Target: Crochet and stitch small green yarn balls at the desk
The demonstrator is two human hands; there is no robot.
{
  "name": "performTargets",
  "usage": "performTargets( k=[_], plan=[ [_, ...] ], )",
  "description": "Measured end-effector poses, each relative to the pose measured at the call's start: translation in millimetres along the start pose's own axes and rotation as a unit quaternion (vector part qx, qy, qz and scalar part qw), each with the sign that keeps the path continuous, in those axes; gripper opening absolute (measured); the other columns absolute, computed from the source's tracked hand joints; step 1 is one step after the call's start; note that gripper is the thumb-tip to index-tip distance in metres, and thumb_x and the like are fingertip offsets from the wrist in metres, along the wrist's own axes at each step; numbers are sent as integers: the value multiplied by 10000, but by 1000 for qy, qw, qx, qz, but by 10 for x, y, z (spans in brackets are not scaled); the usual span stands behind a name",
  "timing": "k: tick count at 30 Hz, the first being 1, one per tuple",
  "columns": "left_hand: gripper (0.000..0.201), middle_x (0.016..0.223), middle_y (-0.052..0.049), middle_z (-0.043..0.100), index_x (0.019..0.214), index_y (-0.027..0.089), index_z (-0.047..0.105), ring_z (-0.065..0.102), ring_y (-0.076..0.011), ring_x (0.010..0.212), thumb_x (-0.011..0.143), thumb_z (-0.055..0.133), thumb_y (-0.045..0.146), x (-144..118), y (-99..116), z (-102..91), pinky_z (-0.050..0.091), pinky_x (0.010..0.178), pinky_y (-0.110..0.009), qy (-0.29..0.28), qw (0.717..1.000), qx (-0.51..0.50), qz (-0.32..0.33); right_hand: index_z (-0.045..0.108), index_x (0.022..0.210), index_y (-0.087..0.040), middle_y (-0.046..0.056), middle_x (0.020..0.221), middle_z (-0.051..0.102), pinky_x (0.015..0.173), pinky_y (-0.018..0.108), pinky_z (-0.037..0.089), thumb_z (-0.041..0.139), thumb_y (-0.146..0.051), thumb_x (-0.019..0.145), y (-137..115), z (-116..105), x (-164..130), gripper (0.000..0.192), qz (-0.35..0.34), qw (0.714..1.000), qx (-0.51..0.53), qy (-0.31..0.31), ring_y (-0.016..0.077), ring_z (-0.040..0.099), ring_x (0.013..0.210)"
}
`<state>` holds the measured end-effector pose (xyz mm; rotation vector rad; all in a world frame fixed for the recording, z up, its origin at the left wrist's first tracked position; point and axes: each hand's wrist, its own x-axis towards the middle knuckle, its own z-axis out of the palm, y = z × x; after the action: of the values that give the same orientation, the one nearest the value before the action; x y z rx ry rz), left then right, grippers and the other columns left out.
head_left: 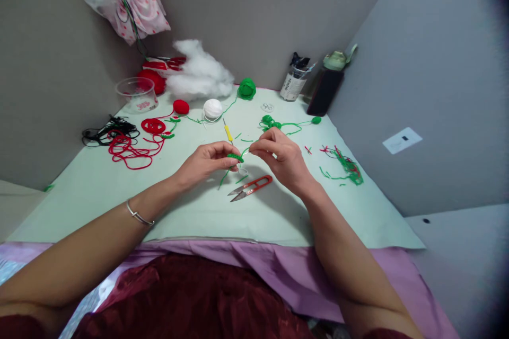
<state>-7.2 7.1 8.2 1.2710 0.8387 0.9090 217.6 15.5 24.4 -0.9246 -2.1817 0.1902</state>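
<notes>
Pinched tight in left hand [204, 161] fingers [228, 161]: green crochet piece [235, 157]; right hand [280, 159] fingers closed on needle [245, 154], touching piece's right end, above red snips [251, 187].

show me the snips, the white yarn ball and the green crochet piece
snips [251, 187]: head view, on the red handle, lying on the table.
white yarn ball [212, 108]: head view, middle of the ball.
green crochet piece [235, 157]: head view, on the bit showing between the two hands.
</notes>
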Motion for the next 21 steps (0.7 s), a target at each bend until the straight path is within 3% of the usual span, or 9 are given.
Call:
performTargets(
  k=[12,21],
  plan=[
    [276,852,-20,728,917,167,734,693,-167,795,732,833,347,-5,19,5,529,847,-326,-10,999,12,-30,719,950,-236,39,893,582,703,300,445,577,-142,966,0,0,-12,170,-21,999,17,-19,157,560,821],
    [259,905,-34,741,956,168,735,710,-167,838,778,808,341,-12,13,-6,529,864,-317,-35,999,2,-38,707,925,-233,38,871,565,681,293,433,567,-121,960,27,-8,-3,183,-39,999,-32,-13,155,549,803]
  ],
)
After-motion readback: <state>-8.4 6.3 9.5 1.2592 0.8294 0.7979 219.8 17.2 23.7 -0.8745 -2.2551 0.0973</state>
